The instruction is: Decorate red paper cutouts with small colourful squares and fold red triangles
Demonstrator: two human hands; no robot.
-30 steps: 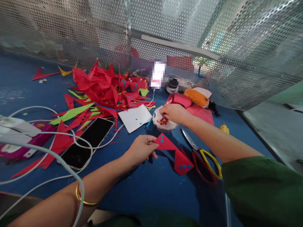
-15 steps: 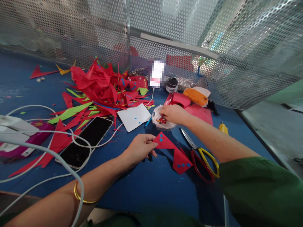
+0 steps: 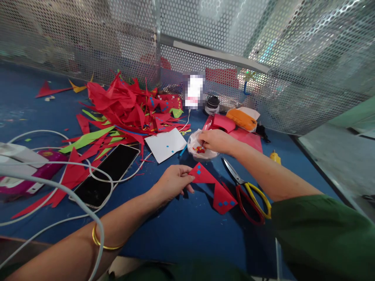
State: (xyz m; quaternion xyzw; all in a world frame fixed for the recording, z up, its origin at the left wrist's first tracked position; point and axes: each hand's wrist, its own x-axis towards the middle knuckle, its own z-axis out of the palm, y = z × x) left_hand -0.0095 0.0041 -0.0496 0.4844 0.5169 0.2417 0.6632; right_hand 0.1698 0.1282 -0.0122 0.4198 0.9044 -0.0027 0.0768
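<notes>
Between the thumb and fingers of my left hand point(image 3: 175, 182) is one tip of a folded red paper piece point(image 3: 224, 193), dotted with small blue squares. My right hand point(image 3: 215, 141) reaches into a white plastic-lined bowl point(image 3: 193, 153), its fingertips pinched among small red and yellow bits point(image 3: 199, 149). Whatever those fingertips hold, if anything, is too small to make out. Scissors point(image 3: 245, 185) with one red and one yellow handle lie just right of the paper piece. A white card point(image 3: 166, 145) carrying a few blue squares lies left of the bowl.
Red and green paper scraps point(image 3: 123, 103) are heaped at the back left. A black phone point(image 3: 107, 175) lies under looping white cables point(image 3: 88, 166). A lit phone point(image 3: 194, 91) leans by the perforated metal screen point(image 3: 187, 47). An orange pouch point(image 3: 241, 119) sits behind my right arm.
Almost nothing differs. The left hand still holds the red paper piece, and the right hand stays in the bowl with only a slight shift of its fingers.
</notes>
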